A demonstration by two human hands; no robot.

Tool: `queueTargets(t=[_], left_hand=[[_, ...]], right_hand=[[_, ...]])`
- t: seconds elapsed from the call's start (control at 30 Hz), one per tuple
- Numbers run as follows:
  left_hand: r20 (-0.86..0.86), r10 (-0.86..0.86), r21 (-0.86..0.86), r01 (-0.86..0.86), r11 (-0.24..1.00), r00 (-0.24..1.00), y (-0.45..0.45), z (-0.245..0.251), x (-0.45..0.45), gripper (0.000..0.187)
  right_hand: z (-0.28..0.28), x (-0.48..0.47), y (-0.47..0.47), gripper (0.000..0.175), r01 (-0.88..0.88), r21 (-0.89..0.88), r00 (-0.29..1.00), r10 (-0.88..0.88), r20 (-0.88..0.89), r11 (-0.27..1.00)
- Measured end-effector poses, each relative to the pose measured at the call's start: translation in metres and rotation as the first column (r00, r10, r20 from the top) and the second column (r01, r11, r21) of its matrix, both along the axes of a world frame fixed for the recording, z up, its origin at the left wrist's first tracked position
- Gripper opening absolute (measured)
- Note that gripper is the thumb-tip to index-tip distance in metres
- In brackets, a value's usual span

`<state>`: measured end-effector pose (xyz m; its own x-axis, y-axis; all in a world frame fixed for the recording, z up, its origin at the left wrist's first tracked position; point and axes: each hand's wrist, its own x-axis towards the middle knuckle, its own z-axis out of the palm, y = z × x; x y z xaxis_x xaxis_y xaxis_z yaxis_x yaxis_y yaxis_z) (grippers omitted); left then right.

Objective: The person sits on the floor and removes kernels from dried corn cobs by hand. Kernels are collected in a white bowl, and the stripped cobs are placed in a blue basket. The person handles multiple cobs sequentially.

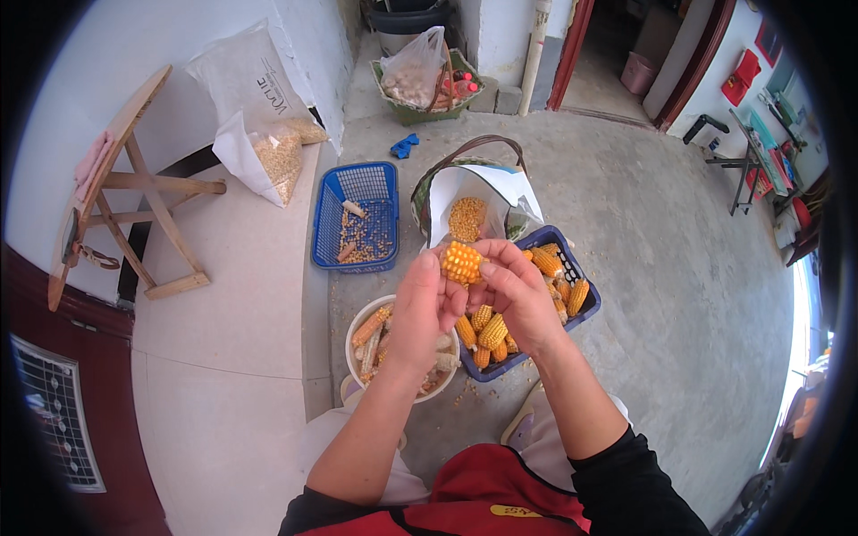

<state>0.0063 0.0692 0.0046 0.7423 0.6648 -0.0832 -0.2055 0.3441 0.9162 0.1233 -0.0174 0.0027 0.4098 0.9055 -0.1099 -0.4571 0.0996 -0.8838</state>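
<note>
Between my two hands is a short ear of dried yellow corn (462, 263), its kernel rows facing up and some gaps showing among them. My left hand (423, 301) grips its left end, and my right hand (515, 291) holds its right side with thumb and fingers. Just beyond the ear, a white bag (444, 189) stands with its mouth open and loose corn kernels (467, 218) inside. Below my left hand sits a round white tub (355, 362) of mostly stripped corncobs (372, 326). Under my right hand, a dark blue plastic basket (588, 309) holds several corn ears (493, 331).
A wicker basket (516, 144) stands around the white bag. To the left, a blue plastic basket (322, 218) contains scattered kernels and cob pieces. A sack of kernels (278, 161) leans near a wooden folding stool (151, 194) on the raised step. Kernels lie on the concrete floor (670, 268).
</note>
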Motion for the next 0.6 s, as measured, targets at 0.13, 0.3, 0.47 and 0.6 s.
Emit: queueTargets(t=[0.13,0.3,0.47,0.6], left_hand=[[-0.044,0.068,0.024,-0.067,0.997,0.997,-0.005,0.005,0.003,0.034],[-0.071,0.201,0.241,-0.179,0.954,0.977,-0.001,-0.014,0.007,0.026],[-0.055,0.148,0.147,-0.138,0.979,0.987,-0.002,-0.010,0.004,0.035],[-0.073,0.087,0.065,-0.083,0.994,0.994,-0.001,-0.010,0.000,0.040]], right_hand=[[0.001,0.000,0.000,0.029,0.010,-0.042,0.998,-0.007,0.057,0.999],[-0.004,-0.003,0.001,0.030,0.005,-0.054,0.998,-0.001,0.063,0.999],[-0.001,-0.003,0.001,0.032,0.013,-0.027,0.999,-0.014,-0.047,1.000],[0.002,-0.002,0.002,0.034,0.018,-0.001,0.992,-0.018,-0.126,1.000]])
